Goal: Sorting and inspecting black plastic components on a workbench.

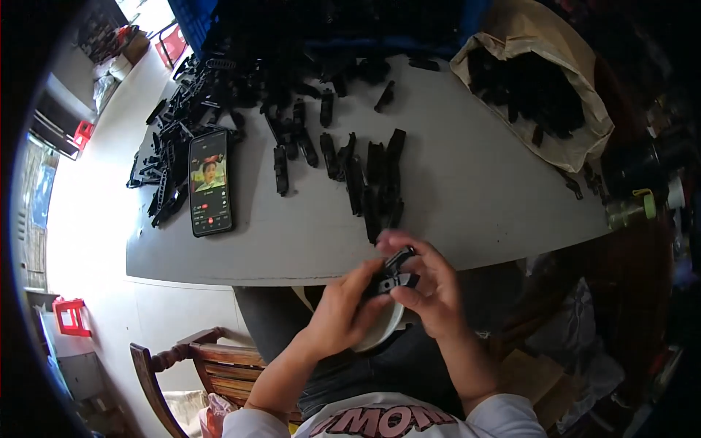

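Observation:
Just past the table's near edge, my left hand (339, 310) is closed around a small black plastic part (398, 283) with a light grey glint on its edge. My right hand (438, 296) grips the same part from the other side, thumb on its lower end, upper fingers curled and slightly blurred. The part's exact kind cannot be made out. Beneath both hands, a pale round bowl (381, 334) shows in part over my lap. Beyond my fingertips, a cluster of long black parts (372, 175) lies on the table.
A large heap of black parts (171, 139) covers the table's far left. A lit phone (210, 182) lies beside it. At the far right, an open paper sack (584, 146) holds more black pieces. A greenish clear bottle (628, 212) stands by the right edge. A wooden chair (226, 358) is at lower left.

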Tool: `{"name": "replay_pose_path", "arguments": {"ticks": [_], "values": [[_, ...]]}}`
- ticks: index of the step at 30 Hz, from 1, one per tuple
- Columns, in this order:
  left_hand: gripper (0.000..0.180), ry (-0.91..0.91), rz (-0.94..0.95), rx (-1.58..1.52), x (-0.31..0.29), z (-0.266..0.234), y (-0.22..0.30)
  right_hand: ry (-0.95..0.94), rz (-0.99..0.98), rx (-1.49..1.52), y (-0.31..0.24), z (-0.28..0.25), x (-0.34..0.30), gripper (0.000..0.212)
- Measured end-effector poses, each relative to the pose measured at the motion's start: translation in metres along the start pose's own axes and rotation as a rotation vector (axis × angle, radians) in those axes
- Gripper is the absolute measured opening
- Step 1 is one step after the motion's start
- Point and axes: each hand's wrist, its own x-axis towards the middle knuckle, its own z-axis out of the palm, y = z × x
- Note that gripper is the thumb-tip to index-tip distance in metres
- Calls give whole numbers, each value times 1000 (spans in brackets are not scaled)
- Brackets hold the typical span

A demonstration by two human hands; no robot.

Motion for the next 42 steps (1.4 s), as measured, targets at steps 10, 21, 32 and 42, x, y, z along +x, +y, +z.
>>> {"name": "replay_pose_path", "arguments": {"ticks": [10,21,32,42], "values": [[38,-54,-20,295,-7,-5,-4,245,-19,215,11,-7,-10,23],[18,143,-83,817,41,-5,-17,-266,-404,-1546,-9,-32,53,27],[33,260,-360,-486,17,-15,-19,157,-132,-195,-3,-6,19,33],[37,147,-125,-255,5,1,-13,120,-342,-733,-8,20,15,28]]}}
